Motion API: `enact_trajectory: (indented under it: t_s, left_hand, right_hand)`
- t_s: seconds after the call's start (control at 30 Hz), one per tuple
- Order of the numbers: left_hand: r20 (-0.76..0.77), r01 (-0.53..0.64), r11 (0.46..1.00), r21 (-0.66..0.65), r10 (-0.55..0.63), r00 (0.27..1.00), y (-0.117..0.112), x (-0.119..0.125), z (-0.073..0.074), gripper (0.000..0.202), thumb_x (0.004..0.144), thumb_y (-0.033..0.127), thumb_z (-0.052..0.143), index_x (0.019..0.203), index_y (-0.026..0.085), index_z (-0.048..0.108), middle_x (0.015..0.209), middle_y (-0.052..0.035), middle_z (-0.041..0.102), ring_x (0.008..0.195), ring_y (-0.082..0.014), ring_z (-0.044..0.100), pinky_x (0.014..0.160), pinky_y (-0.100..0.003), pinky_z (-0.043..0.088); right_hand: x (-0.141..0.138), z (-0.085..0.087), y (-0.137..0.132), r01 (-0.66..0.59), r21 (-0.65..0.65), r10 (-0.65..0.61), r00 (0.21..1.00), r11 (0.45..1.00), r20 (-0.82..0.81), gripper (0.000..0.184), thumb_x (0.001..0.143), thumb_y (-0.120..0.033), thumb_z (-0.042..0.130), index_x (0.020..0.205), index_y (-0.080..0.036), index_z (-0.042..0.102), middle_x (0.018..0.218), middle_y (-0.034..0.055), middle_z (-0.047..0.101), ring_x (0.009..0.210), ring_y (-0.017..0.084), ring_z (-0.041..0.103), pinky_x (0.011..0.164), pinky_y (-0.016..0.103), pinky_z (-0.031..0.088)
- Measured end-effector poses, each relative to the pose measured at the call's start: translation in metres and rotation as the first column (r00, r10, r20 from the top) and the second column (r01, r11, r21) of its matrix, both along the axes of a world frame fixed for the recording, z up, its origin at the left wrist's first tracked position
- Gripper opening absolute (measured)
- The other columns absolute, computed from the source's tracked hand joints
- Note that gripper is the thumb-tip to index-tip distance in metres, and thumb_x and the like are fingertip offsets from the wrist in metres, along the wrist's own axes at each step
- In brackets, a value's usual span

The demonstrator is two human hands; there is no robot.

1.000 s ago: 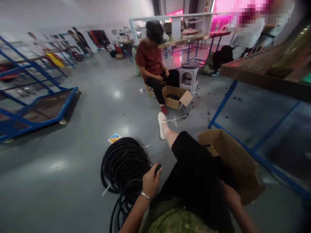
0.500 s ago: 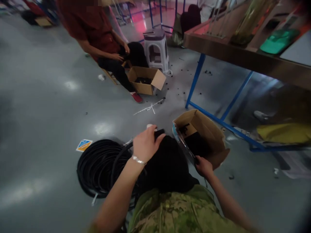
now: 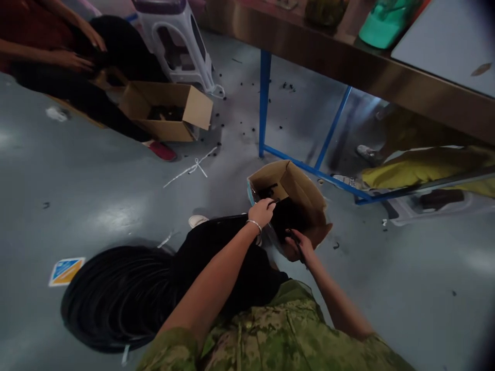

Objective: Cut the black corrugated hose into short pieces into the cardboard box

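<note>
My left hand (image 3: 261, 212) is closed around a black hose, whose dark end pokes out past the fingers over an open cardboard box (image 3: 315, 198). A stretch of the hose (image 3: 230, 218) runs leftward across my dark-trousered leg. My right hand (image 3: 302, 246), at the near side of the box, is wrapped around a slim black hand tool (image 3: 296, 241); its exact kind is unclear. Dark pieces (image 3: 268, 191) lie inside the box, partly hidden in shadow. Left of my legs, a large coil of black hose (image 3: 112, 299) rests on the floor.
A seated co-worker (image 3: 77, 56) has another cardboard box (image 3: 166, 129) by the feet, beside a plastic stool (image 3: 181, 46). A table (image 3: 348, 67) on blue legs (image 3: 265, 103) stands ahead. Another person's shoe (image 3: 348, 180) shows beneath it. Small black bits and white string (image 3: 191, 169) litter the floor.
My left hand has moved from above my leg to over the box, carrying the hose end. My right hand has come over the box's near side. The view has swung right.
</note>
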State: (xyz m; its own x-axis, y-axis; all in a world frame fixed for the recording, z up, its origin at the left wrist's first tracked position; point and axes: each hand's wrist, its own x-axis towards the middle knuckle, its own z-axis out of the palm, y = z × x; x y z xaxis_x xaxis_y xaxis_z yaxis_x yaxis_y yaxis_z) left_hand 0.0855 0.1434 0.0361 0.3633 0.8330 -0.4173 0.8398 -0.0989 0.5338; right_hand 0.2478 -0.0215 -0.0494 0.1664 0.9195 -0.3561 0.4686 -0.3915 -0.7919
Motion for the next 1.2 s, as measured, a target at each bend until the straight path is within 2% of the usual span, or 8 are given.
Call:
enact_trajectory:
  t_s: [0.13,0.23,0.33,0.47,0.7,0.87,1.0,1.2]
  left_hand:
    - [-0.004,0.013,0.999,-0.040,-0.013,1.000,0.003,0.007,-0.007,0.031,0.097,0.031,0.041,0.117,0.026,0.064,0.122,-0.0028,0.066,0.111,-0.0182,0.059,0.094,-0.028,0.044]
    - [-0.003,0.031,0.997,-0.067,-0.031,1.000,0.003,0.012,-0.010,0.032,0.096,0.032,0.042,0.118,0.026,0.064,0.122,-0.0036,0.065,0.112,-0.0186,0.059,0.095,-0.029,0.044]
    - [-0.013,0.038,0.996,-0.080,-0.040,0.999,0.003,0.017,-0.011,0.032,0.095,0.033,0.043,0.119,0.026,0.063,0.121,-0.0047,0.065,0.110,-0.0199,0.060,0.094,-0.031,0.045]
    - [-0.023,0.052,0.994,-0.092,-0.054,0.998,0.003,0.022,-0.013,0.033,0.095,0.033,0.043,0.117,0.024,0.064,0.120,-0.0065,0.066,0.108,-0.0213,0.061,0.092,-0.032,0.046]
    - [-0.026,0.100,0.990,-0.102,-0.103,0.994,0.001,0.024,-0.015,0.032,0.094,0.031,0.043,0.114,0.022,0.066,0.119,-0.0070,0.066,0.109,-0.0194,0.061,0.094,-0.029,0.045]
    - [-0.019,0.116,0.987,-0.112,-0.118,0.993,-0.003,0.025,-0.015,0.032,0.094,0.031,0.042,0.110,0.023,0.068,0.119,-0.0066,0.067,0.108,-0.0193,0.061,0.093,-0.030,0.046]
    - [-0.006,0.109,0.987,-0.120,-0.111,0.994,-0.004,0.026,-0.016,0.032,0.094,0.032,0.043,0.110,0.024,0.068,0.118,-0.0056,0.068,0.109,-0.0193,0.061,0.092,-0.029,0.046]
    - [-0.043,0.108,0.989,-0.104,-0.113,0.993,-0.002,0.028,-0.010,0.033,0.094,0.030,0.041,0.111,0.022,0.068,0.117,-0.0081,0.067,0.107,-0.0224,0.063,0.090,-0.033,0.047]
  right_hand:
    - [0.007,0.025,0.025,-0.049,0.076,0.052,0.998,0.996,-0.034,0.048,0.085,-0.048,0.057,0.123,-0.019,0.062,0.106,0.0074,0.072,0.093,0.022,0.067,0.085,0.034,0.052]
    - [0.003,0.035,0.043,-0.087,0.064,0.087,0.996,0.994,0.001,0.046,0.085,-0.048,0.059,0.121,-0.020,0.063,0.111,0.0075,0.070,0.100,0.024,0.066,0.092,0.036,0.050]
    - [-0.001,0.035,0.053,-0.082,0.032,0.081,0.997,0.996,0.014,0.046,0.085,-0.048,0.059,0.120,-0.020,0.063,0.112,0.0075,0.070,0.102,0.025,0.066,0.093,0.037,0.049]
    - [-0.002,0.034,0.057,-0.071,0.054,0.072,0.997,0.996,-0.016,0.047,0.087,-0.050,0.056,0.122,-0.020,0.061,0.111,0.0066,0.070,0.101,0.024,0.065,0.090,0.034,0.050]
    - [-0.002,0.030,0.062,-0.103,0.040,0.102,0.994,0.994,0.037,0.046,0.085,-0.045,0.058,0.124,-0.020,0.060,0.118,0.0080,0.068,0.108,0.025,0.063,0.097,0.038,0.046]
    - [-0.006,0.027,0.061,-0.058,0.059,0.061,0.997,0.997,-0.052,0.049,0.087,-0.048,0.055,0.126,-0.019,0.058,0.122,0.0087,0.066,0.109,0.024,0.062,0.098,0.037,0.045]
    - [-0.006,0.029,0.060,-0.066,0.084,0.076,0.989,0.994,-0.124,0.050,0.088,-0.050,0.054,0.128,-0.019,0.058,0.120,0.0080,0.067,0.108,0.024,0.062,0.096,0.035,0.047]
    - [-0.001,0.029,0.063,-0.094,0.040,0.097,0.991,0.995,-0.096,0.051,0.088,-0.050,0.054,0.128,-0.019,0.058,0.118,0.0073,0.068,0.107,0.023,0.062,0.095,0.034,0.047]
